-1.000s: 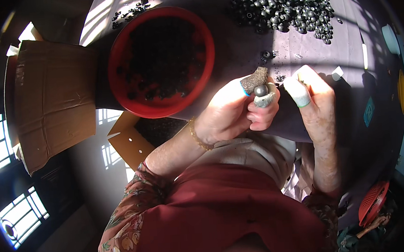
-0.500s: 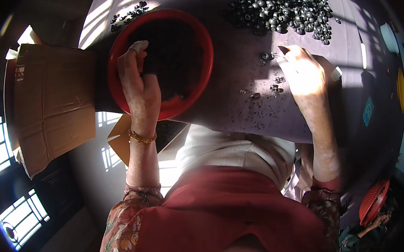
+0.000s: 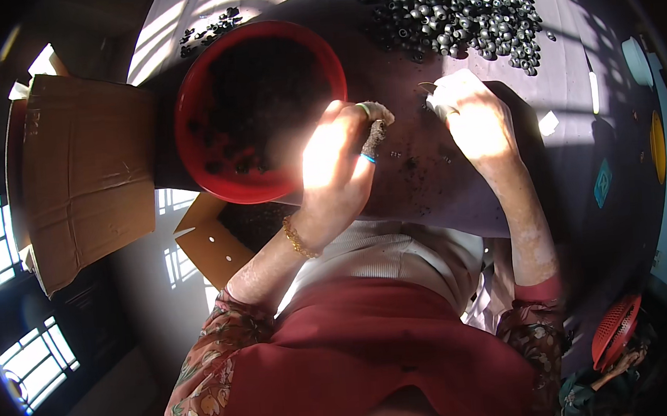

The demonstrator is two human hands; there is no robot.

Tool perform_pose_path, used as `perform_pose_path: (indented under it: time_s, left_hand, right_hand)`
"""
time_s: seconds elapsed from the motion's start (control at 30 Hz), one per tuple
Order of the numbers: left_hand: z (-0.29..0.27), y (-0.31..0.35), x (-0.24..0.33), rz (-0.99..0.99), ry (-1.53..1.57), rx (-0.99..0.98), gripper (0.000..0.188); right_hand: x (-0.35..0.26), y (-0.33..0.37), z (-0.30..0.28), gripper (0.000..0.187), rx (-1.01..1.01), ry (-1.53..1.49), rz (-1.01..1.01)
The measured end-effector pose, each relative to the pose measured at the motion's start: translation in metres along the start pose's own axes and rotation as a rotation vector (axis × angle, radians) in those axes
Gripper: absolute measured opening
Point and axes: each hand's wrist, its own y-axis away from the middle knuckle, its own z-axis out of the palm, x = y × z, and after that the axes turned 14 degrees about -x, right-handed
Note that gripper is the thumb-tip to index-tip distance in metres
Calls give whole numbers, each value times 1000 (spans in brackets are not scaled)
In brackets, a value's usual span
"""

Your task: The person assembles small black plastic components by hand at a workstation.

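My left hand (image 3: 336,150) is over the table, just right of the red basin (image 3: 183,133). Its wrapped fingertips, dark with dirt, are pinched together, and whatever lies between them is hidden. A blue band circles one finger. Opposite it, my right hand (image 3: 472,117) is closed round a small pointed blade (image 3: 426,86), whose dark tip sticks out to the left. Strong sunlight washes out both hands. Many small dark pieces (image 3: 263,81) lie in the basin. Black crumbs (image 3: 412,171) are scattered on the cloth between the hands.
A large heap of round grey-black parts (image 3: 459,14) lies at the far side of the table. Smaller dark bits (image 3: 216,27) sit behind the basin. A cardboard box (image 3: 86,156) stands at left. A red strainer (image 3: 617,333) is at lower right, near another person's arm.
My left hand has come out of the basin and moved right, close to my right hand. My right hand has shifted slightly left with the blade.
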Motion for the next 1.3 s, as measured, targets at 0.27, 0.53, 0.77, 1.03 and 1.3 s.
perform_pose_path:
  time_s: [0.27, 0.53, 0.77, 1.03, 1.3]
  left_hand:
    - [19, -22, 29, 100, 197, -130, 20]
    - [26, -19, 34, -260, 1268, -206, 21]
    - [29, -17, 28, -294, 1733, -241, 25]
    - [34, -15, 32, -326, 1712, -204, 18]
    - [35, -15, 36, -384, 1632, -132, 12]
  right_hand:
    - [-56, 25, -47, 9, 23, 2, -152]
    - [-71, 29, -42, 8, 49, -349, -2]
    - [-73, 28, -45, 13, 151, -416, 88]
    - [-78, 30, -35, 34, 32, 103, 179]
    - [-89, 24, -43, 32, 13, 139, 86]
